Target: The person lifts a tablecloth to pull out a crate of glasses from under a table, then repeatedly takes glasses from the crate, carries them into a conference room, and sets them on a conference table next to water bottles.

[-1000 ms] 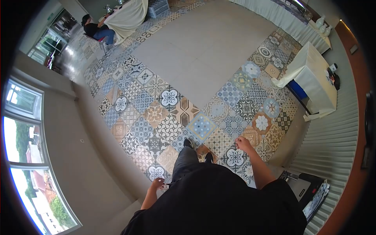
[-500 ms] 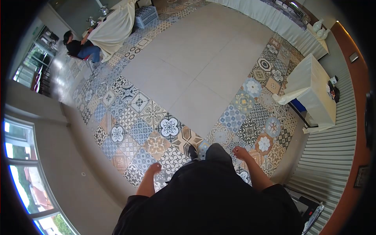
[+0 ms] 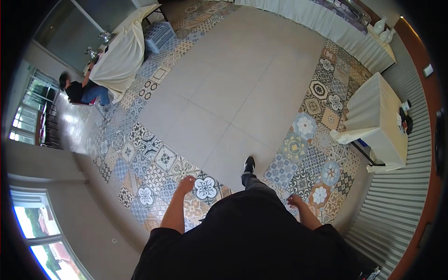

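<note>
My left hand (image 3: 186,184) hangs in front of my body on the left, above the patterned tiles (image 3: 164,158). Its fingers look curled, but what is inside them, if anything, is too small to tell. On the right, my right hand (image 3: 295,200) is low beside my body with its fingers bent in, and its inside is hidden. Neither hand touches anything that I can see. One dark shoe (image 3: 249,164) is forward on the plain grey floor (image 3: 233,93).
A person (image 3: 81,91) sits at a cloth-covered table (image 3: 119,60) at the upper left, beside a grey-blue crate (image 3: 159,36). At right stands a draped table (image 3: 380,121) with small items. A long skirted table (image 3: 298,16) lines the back. Windows (image 3: 44,228) are at left.
The room's furniture has drawn nearer as I walk forward. My left hand has swung forward and up, my right hand has dropped back, and a foot has stepped onto the grey floor.
</note>
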The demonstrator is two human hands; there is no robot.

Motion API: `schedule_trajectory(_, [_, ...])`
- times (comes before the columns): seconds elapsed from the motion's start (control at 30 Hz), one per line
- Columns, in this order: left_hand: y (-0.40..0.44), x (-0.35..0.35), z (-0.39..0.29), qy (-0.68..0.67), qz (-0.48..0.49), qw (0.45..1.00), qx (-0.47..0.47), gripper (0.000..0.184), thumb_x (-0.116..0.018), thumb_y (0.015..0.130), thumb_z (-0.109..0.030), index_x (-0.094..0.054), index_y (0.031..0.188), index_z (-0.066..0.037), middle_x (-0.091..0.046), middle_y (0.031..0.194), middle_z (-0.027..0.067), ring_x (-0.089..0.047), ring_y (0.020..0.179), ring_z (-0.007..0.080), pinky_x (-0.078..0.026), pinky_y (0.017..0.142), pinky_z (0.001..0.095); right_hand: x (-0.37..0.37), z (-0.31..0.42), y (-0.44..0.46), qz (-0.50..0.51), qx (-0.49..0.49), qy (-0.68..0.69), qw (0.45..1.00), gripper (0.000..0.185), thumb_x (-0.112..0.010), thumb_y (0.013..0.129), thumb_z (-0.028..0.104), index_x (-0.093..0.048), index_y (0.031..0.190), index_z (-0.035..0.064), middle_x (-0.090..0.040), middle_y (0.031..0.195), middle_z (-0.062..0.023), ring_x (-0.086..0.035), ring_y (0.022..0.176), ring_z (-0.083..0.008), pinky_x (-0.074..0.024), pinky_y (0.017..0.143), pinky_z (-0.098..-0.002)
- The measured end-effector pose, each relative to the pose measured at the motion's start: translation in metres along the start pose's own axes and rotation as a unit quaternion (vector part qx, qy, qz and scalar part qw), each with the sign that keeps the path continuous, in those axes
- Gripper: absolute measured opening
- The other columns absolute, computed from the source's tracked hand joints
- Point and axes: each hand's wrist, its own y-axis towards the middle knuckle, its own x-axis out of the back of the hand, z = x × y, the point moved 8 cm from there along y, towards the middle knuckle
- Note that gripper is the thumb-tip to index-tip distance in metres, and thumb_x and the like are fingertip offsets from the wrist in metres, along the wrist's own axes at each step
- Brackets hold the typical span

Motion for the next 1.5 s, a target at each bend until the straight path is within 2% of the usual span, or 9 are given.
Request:
schedule_trajectory(0.1, [0.039, -0.055, 0.087, -0.040, 0.169, 0.982, 0.067, 0.032, -0.065, 0.097, -0.036, -0.072, 0.117, -0.012, -0.077, 0.095, 0.0103, -0.076, 0.075, 0.0216, -0.060, 0.068, 0.0393, 0.091, 0.081, 0.042, 0.022, 0.038, -0.024, 0.999, 0.030, -0.060, 0.099, 0.029, -0.071, 0.112, 0.0037, -0.075, 0.096, -0.0164, -0.074, 0.083, -0.0308, -0.0619, 0.075, -0.0423])
schedule_trajectory(0.17, [0.006, -0.038, 0.039, -0.008, 0.188, 0.965, 0.184, 0.038, -0.063, 0.101, -0.038, -0.064, 0.124, -0.008, -0.077, 0.095, 0.0096, -0.075, 0.073, 0.0216, -0.058, 0.063, 0.0378, 0.156, 0.130, 0.078, -0.016, 0.006, 0.032, 0.999, 0.027, -0.065, 0.094, 0.026, -0.073, 0.105, 0.0031, -0.076, 0.092, -0.0166, -0.076, 0.088, -0.0362, -0.0609, 0.083, -0.0430])
schedule_trajectory(0.23, [0.011, -0.037, 0.036, -0.064, 0.146, 0.970, 0.182, 0.036, -0.062, 0.103, -0.036, -0.065, 0.125, -0.008, -0.077, 0.096, 0.0096, -0.075, 0.074, 0.0216, -0.058, 0.063, 0.0358, 0.231, 0.220, 0.081, -0.063, 0.046, 0.073, 0.994, 0.030, -0.062, 0.099, 0.031, -0.070, 0.107, 0.0028, -0.075, 0.083, -0.0144, -0.075, 0.073, -0.0242, -0.0613, 0.067, -0.0387])
schedule_trajectory(0.53, [0.131, 0.004, -0.001, -0.129, 0.158, 0.975, 0.086, 0.032, -0.059, 0.105, -0.034, -0.069, 0.124, -0.010, -0.077, 0.102, 0.0102, -0.077, 0.080, 0.0229, -0.059, 0.064, 0.0369, 0.410, 0.528, 0.198, -0.090, 0.210, 0.127, 0.965, 0.024, -0.057, 0.104, 0.024, -0.070, 0.107, 0.0035, -0.074, 0.084, -0.0101, -0.072, 0.071, -0.0174, -0.0589, 0.065, -0.0319])
schedule_trajectory(0.63, [0.206, 0.041, -0.039, -0.016, 0.214, 0.976, 0.022, 0.033, -0.059, 0.103, -0.034, -0.069, 0.122, -0.009, -0.077, 0.102, 0.0106, -0.077, 0.081, 0.0248, -0.059, 0.064, 0.0400, 0.426, 0.569, 0.238, -0.076, 0.223, 0.076, 0.969, 0.022, -0.058, 0.103, 0.025, -0.070, 0.104, 0.0065, -0.074, 0.079, -0.0092, -0.073, 0.071, -0.0203, -0.0588, 0.067, -0.0347])
schedule_trajectory(0.8, [0.363, 0.150, -0.106, -0.123, 0.141, 0.961, 0.206, 0.031, -0.059, 0.103, -0.033, -0.069, 0.118, -0.008, -0.077, 0.098, 0.0114, -0.076, 0.076, 0.0220, -0.061, 0.070, 0.0431, 0.460, 0.558, 0.315, -0.033, 0.119, -0.017, 0.992, 0.024, -0.062, 0.100, 0.026, -0.071, 0.108, 0.0059, -0.076, 0.085, -0.0116, -0.075, 0.074, -0.0229, -0.0609, 0.068, -0.0372])
schedule_trajectory(1.17, [0.651, 0.451, -0.425, -0.106, -0.089, 0.990, -0.018, 0.025, -0.055, 0.104, -0.029, -0.073, 0.115, -0.015, -0.075, 0.089, 0.0065, -0.073, 0.081, 0.0189, -0.058, 0.077, 0.0364, 0.576, 0.621, 0.429, 0.020, -0.076, 0.020, 0.997, 0.029, -0.059, 0.103, 0.030, -0.070, 0.123, 0.0112, -0.078, 0.103, -0.0107, -0.076, 0.079, -0.0221, -0.0624, 0.069, -0.0376])
schedule_trajectory(1.4, [0.754, 0.432, -0.386, 0.013, -0.012, 0.998, 0.066, 0.028, -0.056, 0.102, -0.032, -0.072, 0.117, -0.014, -0.078, 0.096, 0.0080, -0.075, 0.086, 0.0182, -0.058, 0.084, 0.0371, 0.707, 0.746, 0.550, 0.056, -0.056, -0.041, 0.996, 0.030, -0.056, 0.103, 0.029, -0.070, 0.122, 0.0114, -0.078, 0.102, -0.0094, -0.076, 0.078, -0.0217, -0.0629, 0.069, -0.0370])
schedule_trajectory(1.5, [0.747, 0.422, -0.370, -0.057, 0.103, 0.972, 0.205, 0.031, -0.057, 0.102, -0.032, -0.070, 0.120, -0.010, -0.078, 0.096, 0.0088, -0.075, 0.077, 0.0197, -0.060, 0.072, 0.0362, 0.795, 0.839, 0.602, 0.027, -0.020, -0.033, 0.999, 0.028, -0.055, 0.102, 0.027, -0.071, 0.118, 0.0100, -0.077, 0.097, -0.0098, -0.075, 0.074, -0.0204, -0.0623, 0.066, -0.0343])
